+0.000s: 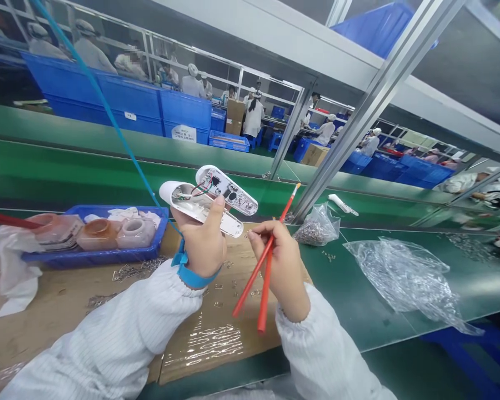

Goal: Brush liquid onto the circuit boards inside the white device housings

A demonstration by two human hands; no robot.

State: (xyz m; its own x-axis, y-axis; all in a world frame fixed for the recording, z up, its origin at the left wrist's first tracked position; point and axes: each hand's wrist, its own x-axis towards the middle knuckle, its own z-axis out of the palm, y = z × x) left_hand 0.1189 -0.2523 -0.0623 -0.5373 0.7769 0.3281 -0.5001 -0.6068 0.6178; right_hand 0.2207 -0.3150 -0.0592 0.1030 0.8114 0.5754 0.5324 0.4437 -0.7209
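Note:
My left hand (204, 241) is closed around an opened white device (208, 201), two shell halves with a circuit board and red and green wires showing inside. A blue wrist strap (187, 269) with a blue coiled cord sits on that wrist. My right hand (280, 264) is closed on two red sticks (266, 272); one has a pale tip pointing up toward the device. Small metal clips (133, 272) lie scattered on the brown cardboard sheet (66, 300) under my hands.
A blue tray (108, 255) with small pots sits at left beside white cloth (12, 272). A bag of metal parts (316, 228) and crumpled clear plastic (408, 278) lie at right. A green conveyor belt (66, 172) runs behind. Other workers in white stand far back.

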